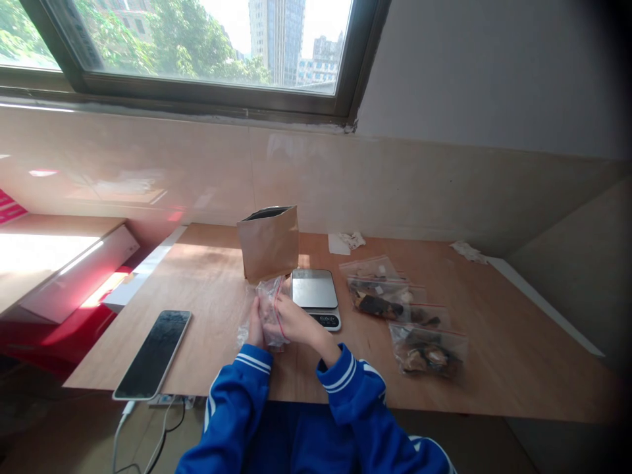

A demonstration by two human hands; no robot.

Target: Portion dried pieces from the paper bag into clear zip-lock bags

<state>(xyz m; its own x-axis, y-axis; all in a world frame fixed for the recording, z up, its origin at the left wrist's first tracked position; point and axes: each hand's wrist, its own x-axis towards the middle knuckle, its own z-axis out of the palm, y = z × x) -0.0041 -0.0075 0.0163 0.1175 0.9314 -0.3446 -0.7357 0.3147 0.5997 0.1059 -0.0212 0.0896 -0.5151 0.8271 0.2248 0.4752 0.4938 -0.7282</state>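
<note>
Clear zip bags (270,296) with a red seal line are between my two hands, left of the scale. My left hand (255,326) is closed on the bags' left side. From the right, my right hand (295,320) reaches to the red seal; its fingertips are partly hidden by the plastic. How many bags I hold, I cannot tell. Just beyond my right hand lies a small kitchen scale (314,288) with a bare metal plate. Behind the bags stands a brown paper pouch (270,245), its top open.
Several filled zip bags (428,352) with dark, dried-looking pieces lie on the right of the wooden table (518,355). A large phone (154,355) with a cable lies at the front left edge. Crumpled paper (352,240) lies near the wall.
</note>
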